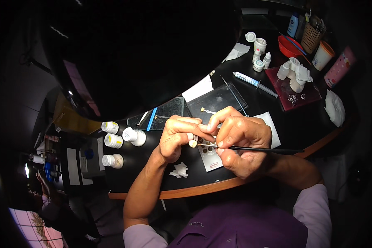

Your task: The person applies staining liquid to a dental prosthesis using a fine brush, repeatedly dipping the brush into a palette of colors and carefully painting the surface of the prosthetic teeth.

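A black tabletop with a curved brown wooden edge (186, 191) spreads beneath the work, and a big dark rounded shape (144, 53) covers much of the upper view. Over the table's near part, the bare left hand (175, 138) and bare right hand (246, 138) meet, fingers close together. Past them lie a black rectangular slab (211, 101) and, farther right, a flat maroon tray (312, 99) bearing white bottles and crumpled tissue. A white palette with round brownish wells (213, 162) lies partly under the hands. The right hand's thumb and fingers are closed around a slim black-handled brush (273, 150), its tip pointing left. A clear syringe with a printed label (247, 79) lies between slab and tray. Left of the left hand stand three white lidded jars (113, 141); near its wrist is a crumpled white tissue (179, 170). Smallest, a cream-coloured rounded piece (192, 144) sits at the left hand's pinched fingertips, just beside the brush tip; whether they touch, I cannot tell.
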